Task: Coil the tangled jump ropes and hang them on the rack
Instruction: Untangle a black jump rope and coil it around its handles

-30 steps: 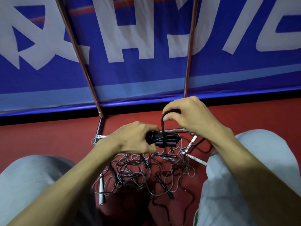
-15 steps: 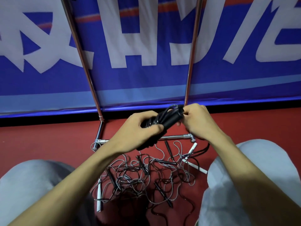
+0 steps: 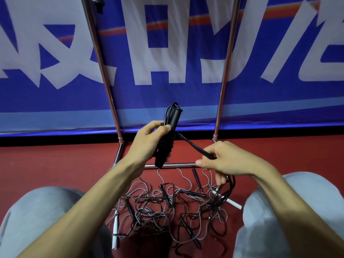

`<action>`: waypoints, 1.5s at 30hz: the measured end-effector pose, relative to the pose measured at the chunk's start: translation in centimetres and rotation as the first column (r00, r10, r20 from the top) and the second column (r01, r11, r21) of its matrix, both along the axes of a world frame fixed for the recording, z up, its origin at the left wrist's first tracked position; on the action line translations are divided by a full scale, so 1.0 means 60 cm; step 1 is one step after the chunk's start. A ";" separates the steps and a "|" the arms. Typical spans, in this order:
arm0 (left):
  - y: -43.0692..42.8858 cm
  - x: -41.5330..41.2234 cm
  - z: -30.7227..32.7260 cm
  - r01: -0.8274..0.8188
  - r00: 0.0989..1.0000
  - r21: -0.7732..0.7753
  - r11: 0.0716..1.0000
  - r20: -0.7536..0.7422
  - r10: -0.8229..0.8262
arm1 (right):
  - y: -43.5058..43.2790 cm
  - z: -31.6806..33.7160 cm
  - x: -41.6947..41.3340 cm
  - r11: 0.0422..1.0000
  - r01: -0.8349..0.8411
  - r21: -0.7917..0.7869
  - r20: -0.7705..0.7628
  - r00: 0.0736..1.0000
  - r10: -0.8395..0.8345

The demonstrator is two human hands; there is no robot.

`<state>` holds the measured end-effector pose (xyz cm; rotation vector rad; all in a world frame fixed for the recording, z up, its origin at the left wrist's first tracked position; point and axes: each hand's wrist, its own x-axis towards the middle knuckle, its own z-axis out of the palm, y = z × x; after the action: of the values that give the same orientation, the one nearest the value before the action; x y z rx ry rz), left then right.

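My left hand grips a black jump rope bundle, its handles wrapped in cord and held upright and tilted. A black cord runs down from the bundle to my right hand, which pinches it; the rest of that cord hangs below the fingers. A tangled pile of jump ropes with black and white handles lies on the red floor between my knees. The metal rack stands just behind, with two uprights and a low crossbar.
A blue banner with white lettering hangs behind the rack. My knees in grey trousers flank the pile. A dark item hangs near the top of the rack's left upright. Red floor extends left and right.
My left hand has lifted and tilted the wrapped handles upright. My right hand has moved down and right, drawing a length of cord away from the bundle.
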<state>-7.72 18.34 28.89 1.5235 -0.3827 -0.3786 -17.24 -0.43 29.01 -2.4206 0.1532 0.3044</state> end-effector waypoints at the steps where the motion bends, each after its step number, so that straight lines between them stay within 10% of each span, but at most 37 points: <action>1: 0.001 0.004 -0.002 -0.019 1.000 0.007 1.000 0.010 0.019 | -0.003 0.001 -0.001 1.000 -0.024 -0.016 -0.043 0.999 0.024; 6: 0.020 0.043 -0.026 -0.152 0.942 0.231 0.961 0.327 0.070 | -0.011 0.016 -0.019 0.980 -0.175 -0.096 -0.104 0.981 0.165; 13: 0.018 0.057 -0.065 -0.261 0.761 0.648 0.716 0.595 -0.261 | 0.042 0.019 -0.023 0.942 -0.268 -0.201 0.254 0.915 0.314; 22: 0.009 0.017 -0.060 -0.033 0.581 0.915 0.401 0.344 -0.737 | 0.022 -0.019 0.000 0.925 0.077 -0.372 0.582 0.795 0.168; 31: 0.013 -0.007 -0.027 0.286 0.622 0.770 0.570 0.303 -0.722 | 0.020 -0.045 0.030 0.882 0.449 -0.145 0.526 0.790 -0.316; 39: 0.010 -0.020 -0.012 0.201 0.720 0.625 0.754 0.428 -0.546 | 0.002 -0.051 0.034 0.956 0.289 -0.056 0.259 0.929 -0.265; 45: 0.008 -0.015 -0.005 0.186 0.946 0.217 0.958 0.225 -0.235 | 0.018 -0.040 0.032 0.985 0.174 0.001 0.200 0.965 -0.171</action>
<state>-8.63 18.81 28.61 1.7325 -0.7301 -0.4025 -15.29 0.63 26.63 -2.4178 0.2756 -0.0191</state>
